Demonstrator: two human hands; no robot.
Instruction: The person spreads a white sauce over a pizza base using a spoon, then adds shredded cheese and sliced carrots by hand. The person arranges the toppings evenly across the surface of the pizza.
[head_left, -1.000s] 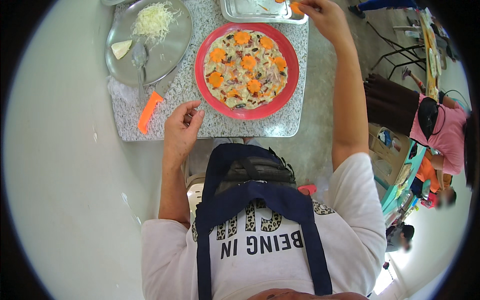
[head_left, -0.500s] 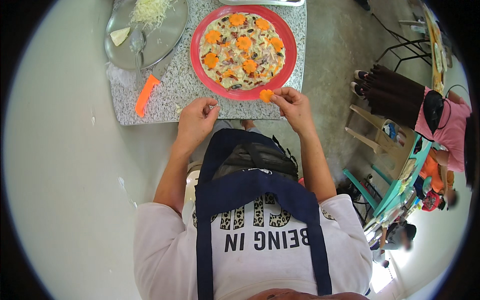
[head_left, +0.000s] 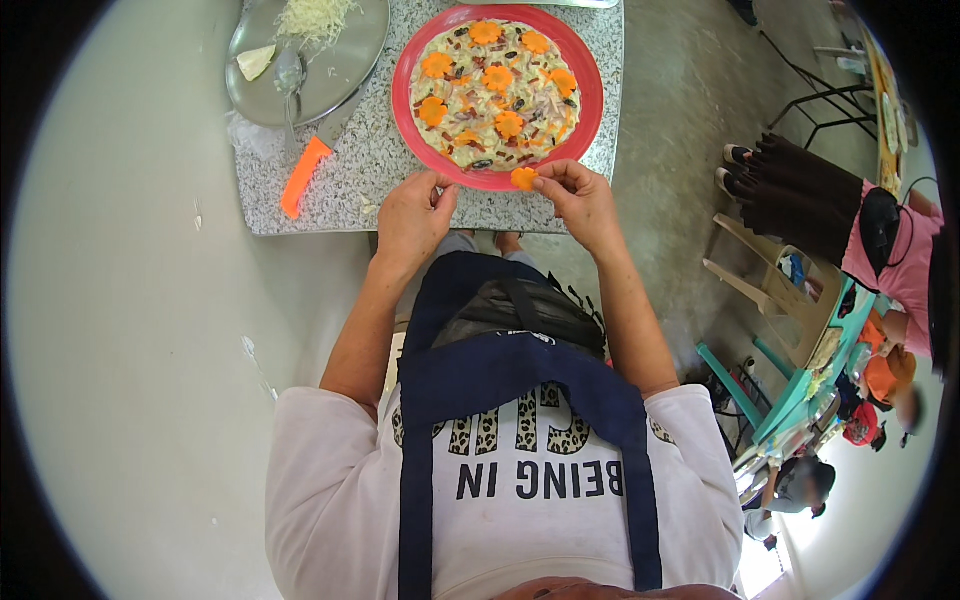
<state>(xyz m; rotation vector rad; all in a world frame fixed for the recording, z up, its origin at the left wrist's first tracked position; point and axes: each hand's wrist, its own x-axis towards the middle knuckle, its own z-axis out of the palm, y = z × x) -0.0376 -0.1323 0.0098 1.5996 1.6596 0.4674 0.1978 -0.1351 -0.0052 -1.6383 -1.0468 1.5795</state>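
A flower-shaped carrot slice point(head_left: 523, 179) is pinched between the thumb and finger of my right hand point(head_left: 582, 205), just over the near rim of a red plate point(head_left: 592, 100). On the plate lies a round, pale, creamy dish point(head_left: 490, 115), topped with several orange carrot flowers point(head_left: 497, 79), small reddish-brown bits and dark, raisin-like pieces. My left hand point(head_left: 412, 218) is closed, its fingertips at the plate's near-left rim. Whether they grip the rim or something small is hidden.
A speckled tabletop point(head_left: 350, 190) bears a metal tray point(head_left: 240, 95) with white shreds point(head_left: 312, 22), a pale wedge point(head_left: 256, 62) and a spoon point(head_left: 289, 85). Beside it lies an orange-handled knife point(head_left: 304, 178). People, a beige chair point(head_left: 765, 280) and a teal table point(head_left: 790, 405) are at right.
Both hands have moved forward to the plate's near rim, the right one bringing the carrot slice over it. The table and plate sit slightly further right and up in view.
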